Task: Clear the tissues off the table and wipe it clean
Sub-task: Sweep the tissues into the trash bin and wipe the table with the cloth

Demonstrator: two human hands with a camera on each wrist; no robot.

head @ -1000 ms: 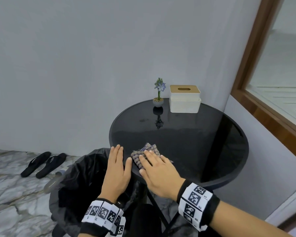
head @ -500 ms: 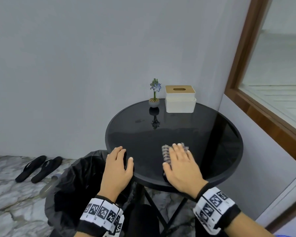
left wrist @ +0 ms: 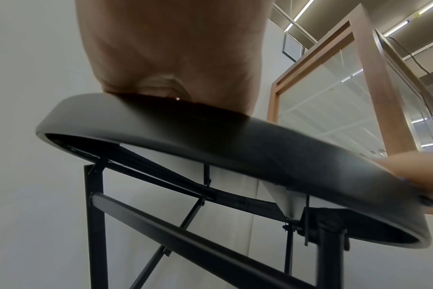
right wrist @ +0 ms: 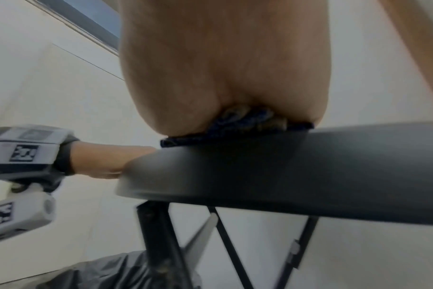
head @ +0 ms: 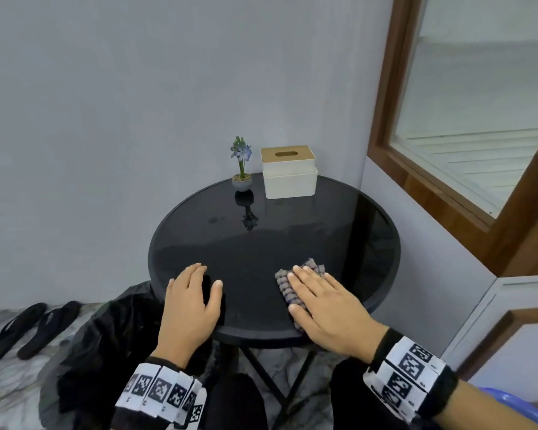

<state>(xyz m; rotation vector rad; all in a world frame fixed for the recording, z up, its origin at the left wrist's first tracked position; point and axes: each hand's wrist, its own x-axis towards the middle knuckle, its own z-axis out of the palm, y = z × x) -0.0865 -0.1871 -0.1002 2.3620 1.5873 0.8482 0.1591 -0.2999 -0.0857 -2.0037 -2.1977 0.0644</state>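
Observation:
A round black glass table (head: 292, 231) stands in the corner. My right hand (head: 320, 302) lies flat, fingers straight, pressing a checked grey cloth (head: 284, 285) onto the table near its front edge. From the right wrist view the cloth (right wrist: 237, 125) shows squeezed under my palm (right wrist: 223, 68) at the rim (right wrist: 284, 172). My left hand (head: 190, 302) rests flat on the table's front left edge, holding nothing. In the left wrist view my palm (left wrist: 176, 48) sits on the rim (left wrist: 210, 140). No loose tissues show on the tabletop.
A white tissue box with a wooden lid (head: 289, 172) and a small potted blue flower (head: 241, 169) stand at the table's far side. A bin with a black bag (head: 106, 346) sits below the left edge. Black slippers (head: 28, 327) lie on the marble floor.
My right hand has slid the cloth from the front left of the table, beside my left hand, over to the front right. My left hand has stayed on the left edge.

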